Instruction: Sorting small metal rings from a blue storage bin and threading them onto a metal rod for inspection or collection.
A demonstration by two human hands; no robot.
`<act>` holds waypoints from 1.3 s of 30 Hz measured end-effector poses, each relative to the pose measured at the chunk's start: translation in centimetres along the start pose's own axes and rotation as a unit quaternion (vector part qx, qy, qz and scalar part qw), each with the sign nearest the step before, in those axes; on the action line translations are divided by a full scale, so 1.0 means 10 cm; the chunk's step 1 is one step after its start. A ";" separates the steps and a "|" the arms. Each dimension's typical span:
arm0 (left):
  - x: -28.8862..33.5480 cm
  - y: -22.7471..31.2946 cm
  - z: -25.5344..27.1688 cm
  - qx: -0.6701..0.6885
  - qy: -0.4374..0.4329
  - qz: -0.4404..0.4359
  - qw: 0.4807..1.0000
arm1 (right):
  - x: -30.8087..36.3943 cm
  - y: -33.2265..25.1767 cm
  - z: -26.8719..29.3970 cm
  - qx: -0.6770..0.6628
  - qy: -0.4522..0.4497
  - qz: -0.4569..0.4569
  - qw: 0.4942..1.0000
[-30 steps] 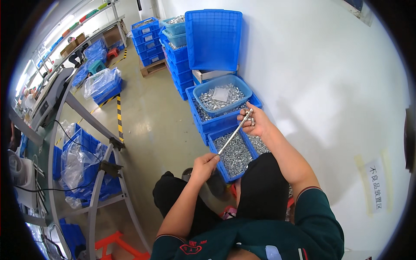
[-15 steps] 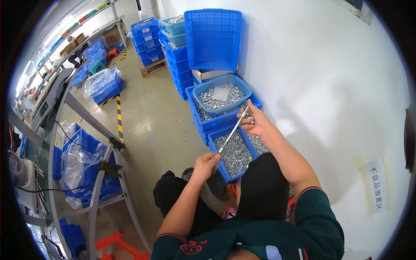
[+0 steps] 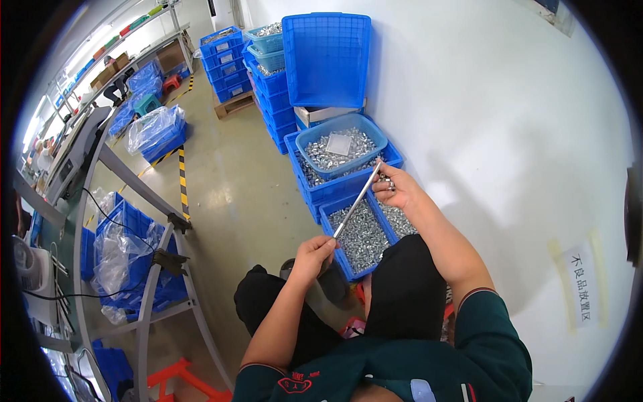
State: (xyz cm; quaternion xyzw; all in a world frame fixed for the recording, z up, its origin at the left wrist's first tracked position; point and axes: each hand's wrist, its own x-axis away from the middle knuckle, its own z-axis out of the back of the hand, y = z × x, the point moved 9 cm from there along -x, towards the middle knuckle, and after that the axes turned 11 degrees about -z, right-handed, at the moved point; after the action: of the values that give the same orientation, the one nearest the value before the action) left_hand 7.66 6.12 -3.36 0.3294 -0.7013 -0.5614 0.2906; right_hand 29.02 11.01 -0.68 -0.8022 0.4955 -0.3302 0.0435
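A thin silvery metal rod (image 3: 355,204) runs slantwise between my two hands, above an open blue bin (image 3: 355,266) of small shiny metal fittings. My left hand (image 3: 315,256) pinches its lower, nearer end between thumb and fingers. At the upper, farther end is my right hand (image 3: 404,190), its fingers curled around several small metal fittings (image 3: 388,185). The rod's tip meets the fingertips there; whether a fitting sits on it is too small to tell.
Beyond my right hand, a light-blue basket (image 3: 309,167) of fittings rests on a larger blue crate (image 3: 315,194). More blue crates (image 3: 276,107) are stacked behind. A white wall (image 3: 495,100) stands close on the right, a grey metal frame (image 3: 144,308) on the left.
The rod's upper end has shifted slightly left with my right hand. A fitting that showed on the rod near that end is no longer distinct. My left hand keeps its pinch.
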 end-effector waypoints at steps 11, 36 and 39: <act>0.05 -0.02 0.19 -0.055 0.034 0.004 0.998 | -0.02 -0.02 0.11 0.030 0.064 -0.012 0.997; 0.18 0.10 0.48 -0.179 0.048 0.000 0.983 | 0.21 -0.09 -0.17 0.396 0.116 0.029 0.910; 0.18 0.03 0.47 -0.125 0.036 0.008 0.991 | 0.21 -0.07 -0.32 0.292 0.034 0.053 0.954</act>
State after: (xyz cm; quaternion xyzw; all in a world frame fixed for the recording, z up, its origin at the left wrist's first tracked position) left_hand 2.86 7.51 -3.94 0.3051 -0.6173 -0.6299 0.3593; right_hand 28.34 10.48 3.05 -0.7155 0.4204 -0.4845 0.2766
